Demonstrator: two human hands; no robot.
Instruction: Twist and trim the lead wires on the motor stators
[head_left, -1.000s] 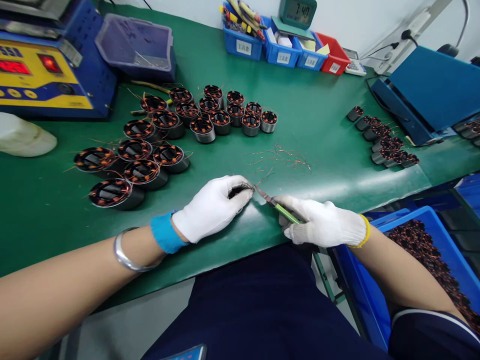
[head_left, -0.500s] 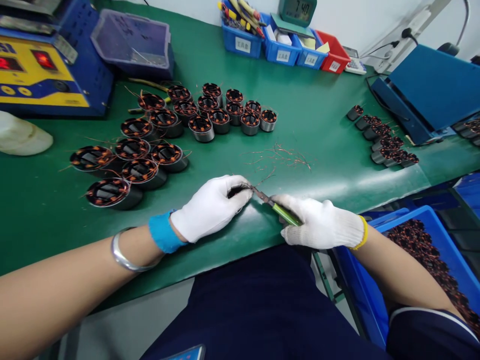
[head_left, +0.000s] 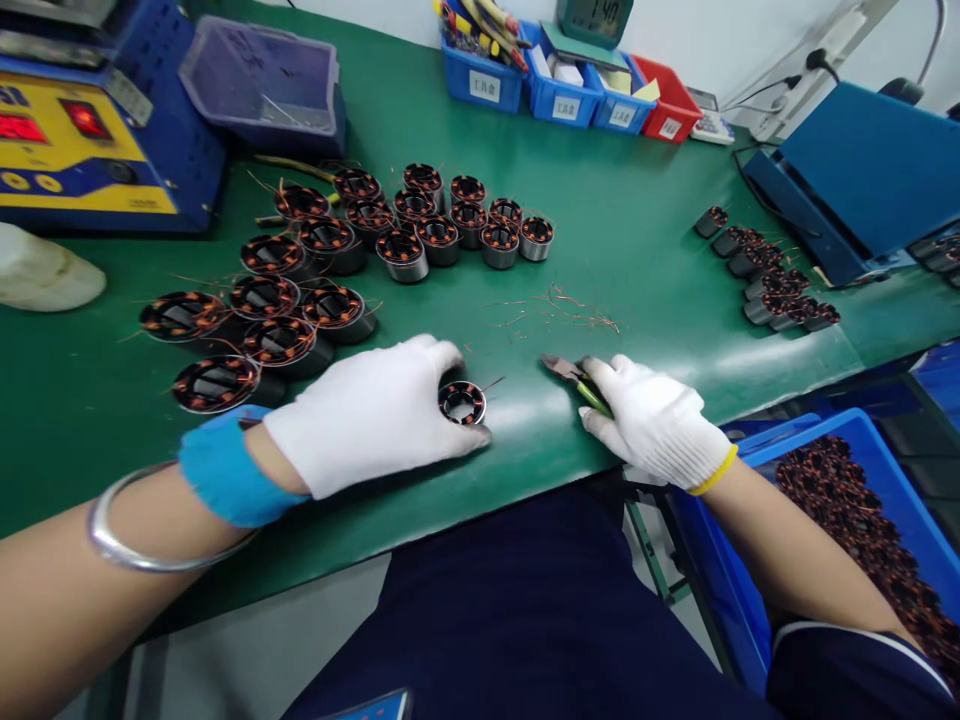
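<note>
Left hand: grip partly open, digits spread around a wound ring on the table
Right hand: grip closed around green-handled cutters
Wire scraps: beyond both hands
Blue bins: labels begin "工具"
Clock: digits end "40"

"工具盒" lbls on 3 blue bins; "40" on digi. clock

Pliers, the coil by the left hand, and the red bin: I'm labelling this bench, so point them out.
Pliers (head_left: 558, 367), head view, on the metal end.
Coil (head_left: 463, 388), head view, on its far rim.
Red bin (head_left: 652, 120), head view, on its front wall.
</note>
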